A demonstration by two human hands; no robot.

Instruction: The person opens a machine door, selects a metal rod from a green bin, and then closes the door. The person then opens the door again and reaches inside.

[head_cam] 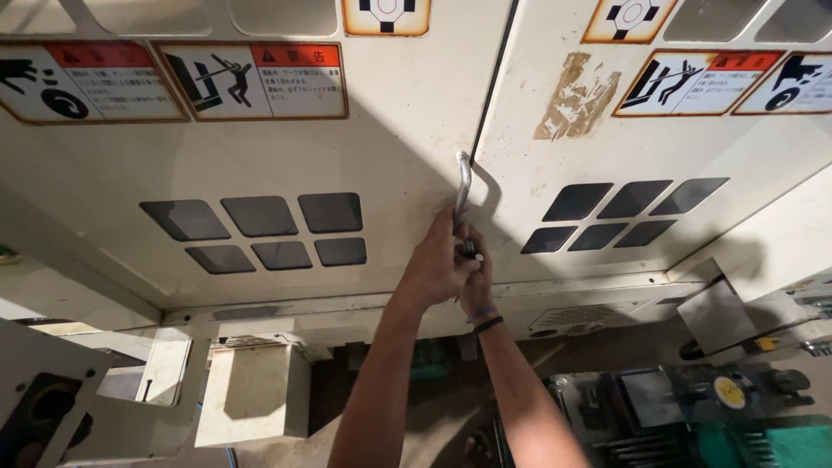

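Note:
Both my hands are raised to a chrome bar handle (463, 185) at the seam between two cream machine doors. My left hand (438, 264) wraps around the lower part of the handle. My right hand (477, 286), with two bands on the wrist, grips just beneath and behind it, on the handle's bottom end. The left door (260, 156) and the right door (624, 147) each carry a group of dark window panes (260, 230) and warning stickers.
Below the doors a cream box (251, 394) and an angled panel (35, 399) stand at left. At lower right lie dark tools, a green surface (780, 442) and a round yellow-faced gauge (730, 392). A grey flap (715, 316) hangs at right.

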